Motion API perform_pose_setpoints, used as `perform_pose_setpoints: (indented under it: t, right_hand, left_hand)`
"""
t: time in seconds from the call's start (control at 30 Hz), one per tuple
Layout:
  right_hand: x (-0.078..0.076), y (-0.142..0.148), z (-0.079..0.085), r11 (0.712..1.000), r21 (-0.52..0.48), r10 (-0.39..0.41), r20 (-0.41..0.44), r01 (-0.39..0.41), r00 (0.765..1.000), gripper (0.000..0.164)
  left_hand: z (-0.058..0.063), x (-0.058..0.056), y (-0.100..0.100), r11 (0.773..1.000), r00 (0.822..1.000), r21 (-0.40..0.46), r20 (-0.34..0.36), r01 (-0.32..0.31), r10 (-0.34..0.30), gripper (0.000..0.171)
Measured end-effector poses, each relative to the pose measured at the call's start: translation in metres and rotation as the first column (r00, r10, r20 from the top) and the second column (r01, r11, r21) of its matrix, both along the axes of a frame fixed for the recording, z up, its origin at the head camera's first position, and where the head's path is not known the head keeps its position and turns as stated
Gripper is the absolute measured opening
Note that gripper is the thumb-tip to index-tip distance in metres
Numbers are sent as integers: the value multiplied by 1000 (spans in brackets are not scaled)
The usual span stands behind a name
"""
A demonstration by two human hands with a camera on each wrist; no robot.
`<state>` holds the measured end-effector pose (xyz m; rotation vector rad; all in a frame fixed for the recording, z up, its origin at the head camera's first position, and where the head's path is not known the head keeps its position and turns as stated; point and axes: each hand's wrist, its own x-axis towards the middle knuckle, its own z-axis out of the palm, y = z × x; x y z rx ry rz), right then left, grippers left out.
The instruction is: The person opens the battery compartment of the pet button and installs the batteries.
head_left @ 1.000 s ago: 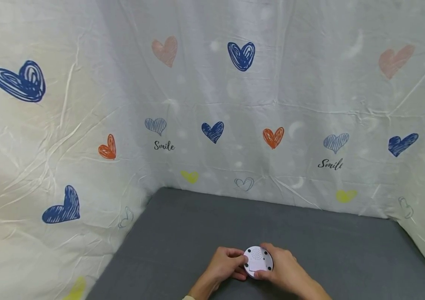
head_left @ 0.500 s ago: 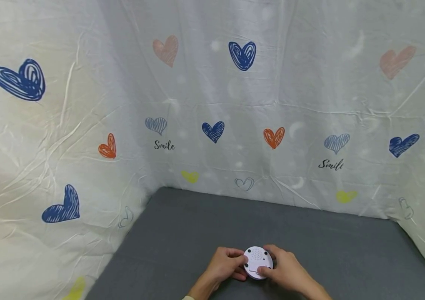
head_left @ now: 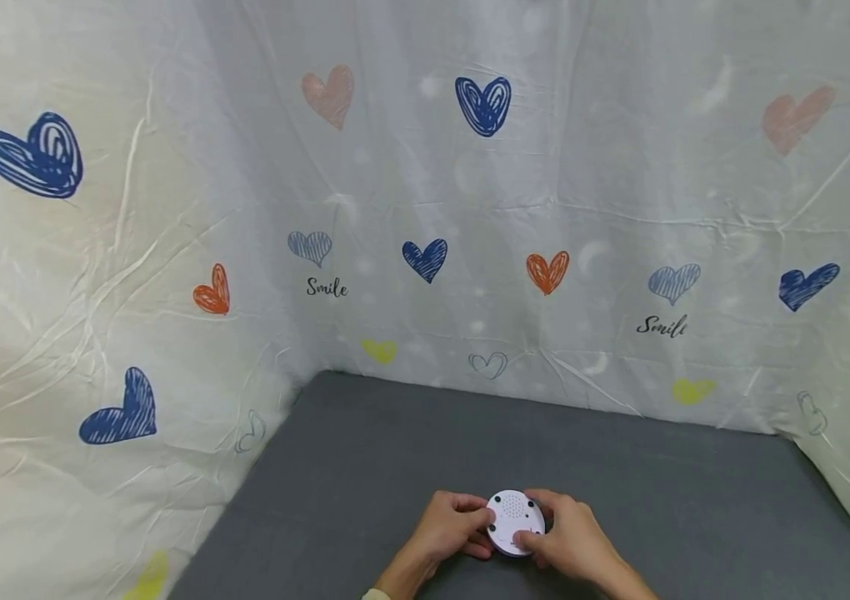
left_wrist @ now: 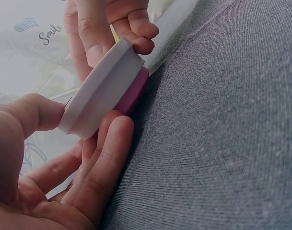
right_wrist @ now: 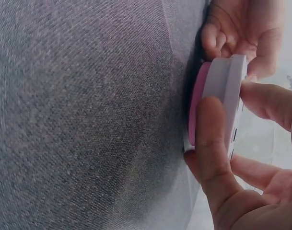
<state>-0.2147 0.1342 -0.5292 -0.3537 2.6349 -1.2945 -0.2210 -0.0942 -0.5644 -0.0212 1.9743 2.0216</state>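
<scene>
Both hands hold a round white plastic device (head_left: pixel 511 505) just above the grey table, its underside up. That face carries a patch of small speaker holes and black rubber feet. In the left wrist view a pink domed part (left_wrist: pixel 132 93) juts from the side turned to the table. My left hand (head_left: pixel 451 527) pinches the left rim, thumb on the white face and fingers beneath. From the right, my right hand (head_left: pixel 575 537) grips the device; its thumb (right_wrist: pixel 268 103) presses on the lower part of the face, covering some of it, while its fingers curl round the far side.
A dark grey cloth-covered table (head_left: pixel 395 442) spreads under the hands. White curtain (head_left: pixel 605 167) printed with hearts and "Smile" lettering hangs behind it and along both sides.
My right hand has shifted its grip, and its thumb has moved from the lower rim further onto the white face. A panel edge seen there earlier shows less now. The left hand holds still.
</scene>
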Motion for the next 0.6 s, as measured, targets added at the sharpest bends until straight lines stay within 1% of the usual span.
perform_pose_setpoints:
  t: [0.13, 0.27, 0.5, 0.6]
  right_hand:
    - [1, 1, -1, 1000, -3, -14, -21, 14, 1000, 61]
    - [2, 3, -2, 999, -27, -30, -26, 29, 999, 50]
    - [1, 8, -2, 991, -115, -72, 32, 76, 997, 35]
    - [3, 10, -2, 986, -145, -70, 54, 77, 996, 31]
  left_hand:
    - [-1, 0, -1, 1000, 1000, 8, -1, 3, -3, 27]
    - [-3, 1, 0, 1000, 1000, 21, 2, 7, -7, 26]
    - [-1, 0, -1, 1000, 1000, 10, 6, 1, -1, 28]
    - [1, 0, -1, 1000, 1000, 2, 15, 4, -4, 28]
